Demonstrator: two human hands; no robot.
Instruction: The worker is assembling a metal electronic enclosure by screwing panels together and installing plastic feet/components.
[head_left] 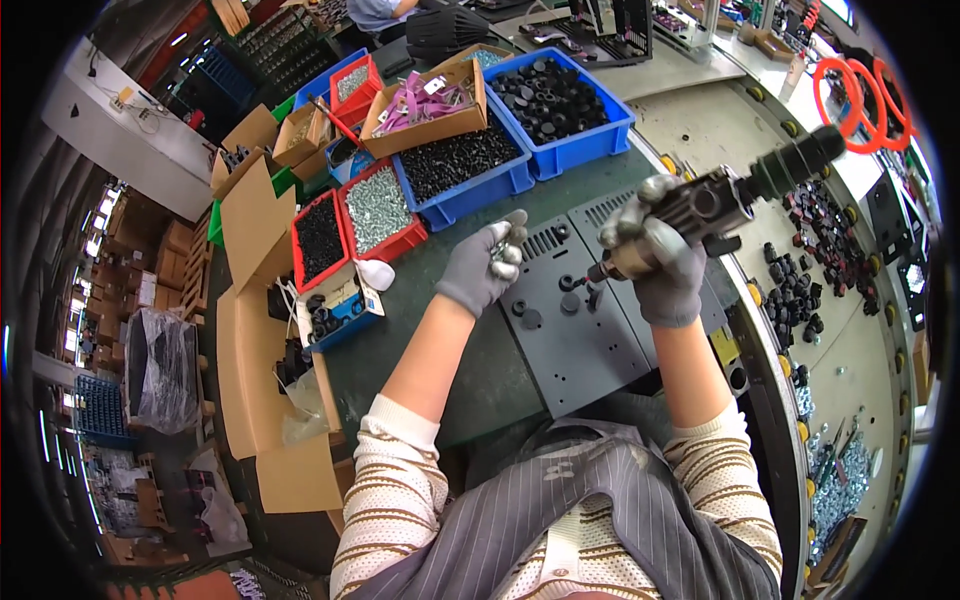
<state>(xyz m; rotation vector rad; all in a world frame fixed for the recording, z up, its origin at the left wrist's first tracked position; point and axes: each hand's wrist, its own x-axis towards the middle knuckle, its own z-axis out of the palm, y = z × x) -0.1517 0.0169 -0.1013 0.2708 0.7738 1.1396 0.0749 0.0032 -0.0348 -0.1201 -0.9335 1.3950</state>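
My right hand (655, 262), in a grey glove, is wrapped round a power screwdriver (700, 208) held nearly level. Its nose points left, low over a dark grey metal panel (575, 355). Black round feet (531, 318) sit on that panel below the tool's tip. My left hand (485, 265), gloved too, hovers beside the panel's left edge with its fingers curled closed. Whatever lies inside those fingers is too small to name. A second grey panel (625, 310) with a row of slots lies alongside, partly hidden under my right hand.
Blue bins of black parts (622, 128) stand at the back. Red bins of silver screws (408, 240) and black screws (300, 262) are left of them, beneath a carton of purple straps (460, 123). An open cardboard box (240, 400) stands left. Loose parts (795, 290) cover a right-hand bench.
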